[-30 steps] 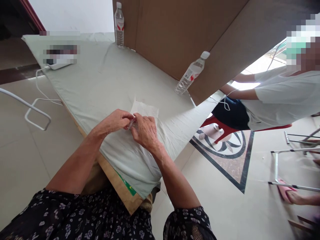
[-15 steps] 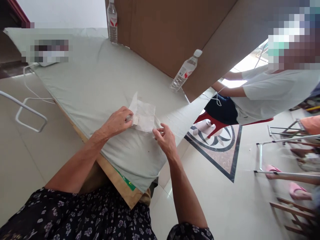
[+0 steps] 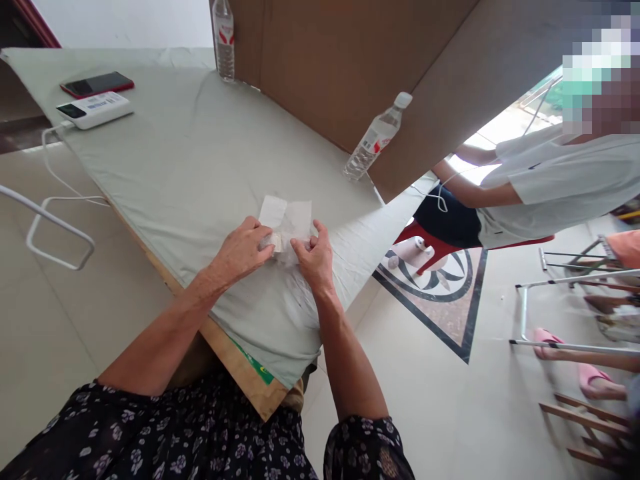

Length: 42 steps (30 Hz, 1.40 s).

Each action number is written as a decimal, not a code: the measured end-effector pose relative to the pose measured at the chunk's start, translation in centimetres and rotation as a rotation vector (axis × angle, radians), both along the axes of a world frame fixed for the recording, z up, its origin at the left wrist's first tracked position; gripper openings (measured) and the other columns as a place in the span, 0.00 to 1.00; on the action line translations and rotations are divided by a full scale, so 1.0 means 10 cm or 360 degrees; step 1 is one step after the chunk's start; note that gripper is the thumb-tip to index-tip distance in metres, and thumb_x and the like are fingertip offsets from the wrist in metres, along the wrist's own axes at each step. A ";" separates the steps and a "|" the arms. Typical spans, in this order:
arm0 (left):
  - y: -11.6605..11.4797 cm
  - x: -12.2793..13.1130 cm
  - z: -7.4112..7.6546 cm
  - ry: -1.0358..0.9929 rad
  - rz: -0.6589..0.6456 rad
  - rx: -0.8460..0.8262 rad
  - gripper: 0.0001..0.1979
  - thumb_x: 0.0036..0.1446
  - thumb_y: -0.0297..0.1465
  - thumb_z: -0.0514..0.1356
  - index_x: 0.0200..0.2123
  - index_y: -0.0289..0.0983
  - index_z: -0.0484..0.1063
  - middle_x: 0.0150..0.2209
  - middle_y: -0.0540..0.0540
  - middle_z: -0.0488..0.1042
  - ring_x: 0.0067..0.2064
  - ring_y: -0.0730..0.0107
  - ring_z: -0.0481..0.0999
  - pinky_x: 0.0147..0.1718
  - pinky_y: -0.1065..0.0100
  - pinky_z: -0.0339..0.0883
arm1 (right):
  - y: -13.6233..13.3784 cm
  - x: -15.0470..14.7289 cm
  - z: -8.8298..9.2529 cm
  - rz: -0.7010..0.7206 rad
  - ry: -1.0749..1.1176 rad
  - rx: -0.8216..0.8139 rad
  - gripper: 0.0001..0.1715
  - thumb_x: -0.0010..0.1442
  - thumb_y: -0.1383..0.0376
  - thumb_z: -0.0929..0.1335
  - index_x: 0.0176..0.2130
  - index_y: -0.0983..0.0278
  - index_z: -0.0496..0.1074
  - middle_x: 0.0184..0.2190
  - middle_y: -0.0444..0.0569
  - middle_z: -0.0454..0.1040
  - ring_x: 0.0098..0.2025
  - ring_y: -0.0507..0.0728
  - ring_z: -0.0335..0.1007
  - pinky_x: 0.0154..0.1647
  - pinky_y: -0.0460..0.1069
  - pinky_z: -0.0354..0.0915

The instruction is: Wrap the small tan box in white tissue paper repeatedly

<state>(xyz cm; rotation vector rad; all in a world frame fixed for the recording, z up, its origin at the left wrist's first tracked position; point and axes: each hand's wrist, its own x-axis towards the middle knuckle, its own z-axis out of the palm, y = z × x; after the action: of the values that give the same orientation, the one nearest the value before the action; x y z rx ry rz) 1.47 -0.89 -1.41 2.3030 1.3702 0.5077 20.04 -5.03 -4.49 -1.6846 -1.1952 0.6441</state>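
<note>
On the cloth-covered table lies a thin, creased white sheet like tissue paper [image 3: 299,217], its far part standing up in two flaps. My left hand [image 3: 244,251] is closed on the sheet's left side, thumb and fingers pressing a crumpled, folded bit of it. Pinching the sheet's near right side is my right hand [image 3: 315,259], its index finger bent and the thumb against the paper. Whether anything is wrapped inside the folded part, I cannot tell.
A tall cardboard panel [image 3: 340,67] stands at the back, with a water bottle [image 3: 373,141] by its right end and another bottle [image 3: 224,43] at its left. A phone [image 3: 97,85] and white power bank [image 3: 100,112] lie far left. A person in a white shirt [image 3: 560,180] sits right.
My right hand has moved left and onto the sheet, closing on its edge. The sheet's near part is now gathered between both hands, and its left flap has opened out.
</note>
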 end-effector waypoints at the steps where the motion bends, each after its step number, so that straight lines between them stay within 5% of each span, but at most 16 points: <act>1: 0.00 0.01 0.00 0.0004 0.0003 -0.0007 0.16 0.61 0.32 0.61 0.50 0.36 0.79 0.50 0.40 0.74 0.39 0.63 0.77 0.48 0.60 0.75 | -0.01 -0.03 0.02 0.0005 -0.0005 0.0034 0.43 0.58 0.58 0.71 0.68 0.67 0.61 0.23 0.34 0.63 0.26 0.52 0.62 0.33 0.50 0.63; 15: -0.01 0.09 -0.01 -0.0089 0.0057 -0.0090 0.13 0.62 0.32 0.59 0.46 0.35 0.80 0.48 0.38 0.75 0.46 0.58 0.79 0.49 0.60 0.74 | 0.07 -0.34 0.18 0.0305 -0.0197 0.0050 0.38 0.63 0.60 0.69 0.68 0.66 0.63 0.40 0.50 0.82 0.32 0.55 0.74 0.43 0.53 0.70; 21: -0.02 0.05 -0.15 -0.0495 0.0129 -0.0100 0.30 0.53 0.29 0.61 0.61 0.33 0.71 0.52 0.38 0.75 0.40 0.65 0.76 0.50 0.59 0.74 | 0.05 -0.16 0.26 0.0767 -0.0173 0.0017 0.30 0.71 0.60 0.60 0.69 0.64 0.64 0.48 0.52 0.82 0.43 0.56 0.77 0.50 0.53 0.72; 26: 0.00 -0.01 -0.17 -0.0817 0.0178 -0.0399 0.31 0.53 0.31 0.61 0.62 0.34 0.69 0.50 0.41 0.76 0.33 0.72 0.73 0.40 0.64 0.74 | 0.10 -0.13 0.30 0.0936 -0.0476 -0.0013 0.39 0.61 0.72 0.63 0.70 0.66 0.60 0.52 0.53 0.81 0.46 0.57 0.77 0.53 0.53 0.71; 29: 0.02 0.00 -0.17 -0.0796 0.0185 -0.0376 0.27 0.56 0.38 0.64 0.58 0.35 0.72 0.49 0.43 0.76 0.33 0.72 0.73 0.41 0.63 0.74 | 0.11 -0.14 0.33 0.0966 -0.0592 0.0010 0.41 0.59 0.72 0.64 0.70 0.65 0.61 0.53 0.52 0.81 0.47 0.58 0.77 0.52 0.53 0.71; 33: 0.02 0.04 -0.24 -0.0731 0.0173 -0.0215 0.26 0.55 0.33 0.63 0.57 0.36 0.72 0.48 0.43 0.75 0.33 0.73 0.72 0.42 0.63 0.74 | 0.11 -0.08 0.27 0.0972 -0.0372 0.0036 0.41 0.58 0.72 0.63 0.69 0.61 0.62 0.51 0.49 0.81 0.34 0.53 0.73 0.43 0.51 0.71; 36: 0.02 0.05 -0.28 -0.0732 0.0148 -0.0150 0.27 0.55 0.31 0.63 0.59 0.37 0.71 0.48 0.44 0.74 0.33 0.74 0.71 0.43 0.64 0.74 | 0.10 -0.03 0.16 0.0689 -0.0179 0.0138 0.36 0.59 0.69 0.64 0.66 0.60 0.65 0.51 0.48 0.81 0.28 0.50 0.67 0.36 0.49 0.70; 39: 0.01 0.05 -0.27 -0.0681 0.0107 -0.0126 0.30 0.55 0.30 0.63 0.62 0.35 0.70 0.48 0.43 0.74 0.33 0.74 0.71 0.44 0.64 0.74 | 0.13 0.00 0.06 0.0454 -0.0291 0.0263 0.32 0.60 0.67 0.65 0.64 0.60 0.68 0.48 0.49 0.82 0.35 0.54 0.72 0.43 0.52 0.71; 42: -0.02 0.05 -0.23 -0.0592 0.0065 -0.0058 0.31 0.57 0.30 0.61 0.65 0.36 0.69 0.49 0.43 0.73 0.33 0.73 0.70 0.46 0.63 0.74 | 0.21 -0.03 0.03 0.0560 -0.0511 0.0296 0.30 0.63 0.69 0.63 0.63 0.61 0.70 0.47 0.51 0.83 0.46 0.59 0.74 0.56 0.58 0.69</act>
<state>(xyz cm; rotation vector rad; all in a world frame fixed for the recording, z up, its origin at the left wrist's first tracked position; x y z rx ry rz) 1.93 -1.05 -3.68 2.0249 1.2316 0.8661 19.76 -2.96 -4.21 -1.4678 -1.7506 0.4615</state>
